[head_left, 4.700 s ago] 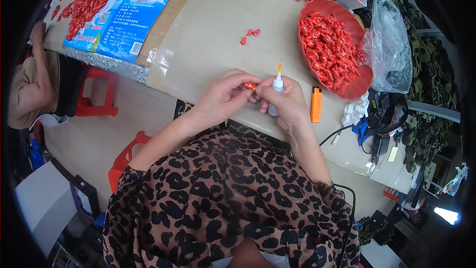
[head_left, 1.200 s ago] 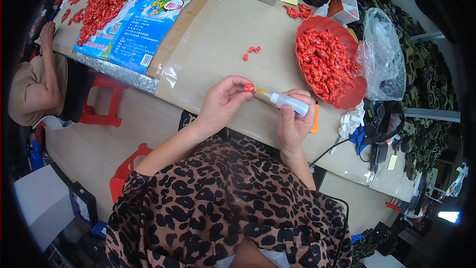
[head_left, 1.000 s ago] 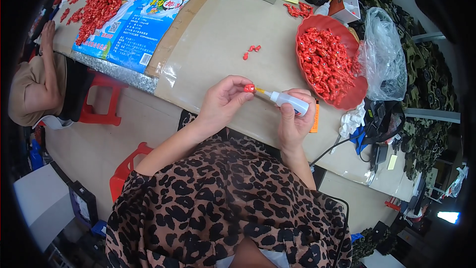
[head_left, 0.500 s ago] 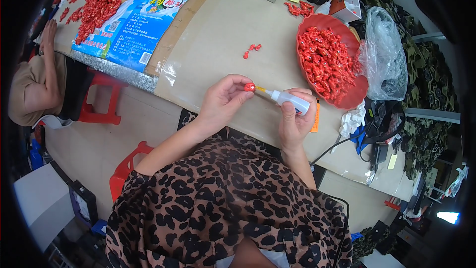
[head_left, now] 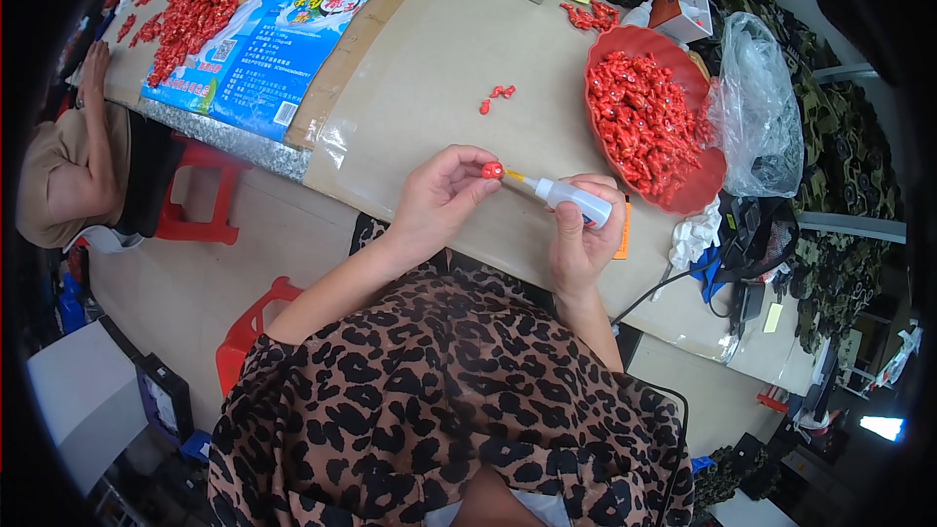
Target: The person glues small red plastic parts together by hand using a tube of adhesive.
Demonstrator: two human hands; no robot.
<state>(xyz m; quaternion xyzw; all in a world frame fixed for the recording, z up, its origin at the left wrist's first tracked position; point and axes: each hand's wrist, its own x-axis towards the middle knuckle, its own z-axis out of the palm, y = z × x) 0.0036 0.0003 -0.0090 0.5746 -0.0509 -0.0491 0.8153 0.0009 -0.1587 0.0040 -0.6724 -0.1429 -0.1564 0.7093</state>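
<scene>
While the left hand (head_left: 439, 197) is pinching a small red piece (head_left: 492, 171) above the tabletop (head_left: 410, 98), the right hand (head_left: 584, 242) is wrapping a translucent white squeeze bottle (head_left: 578, 200), yellow tip aiming at the piece; contact unclear. Piece is probably handling light, stiff, slightly slippery; sides are offering best grip. Bottle's likely yielding under pressure, so mid-body, lightly. Piece is looking rounded, glossy, pale-flecked.

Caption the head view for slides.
Left fingers hold a small red piece; right fingers point a yellow-tipped bottle at it.
</scene>
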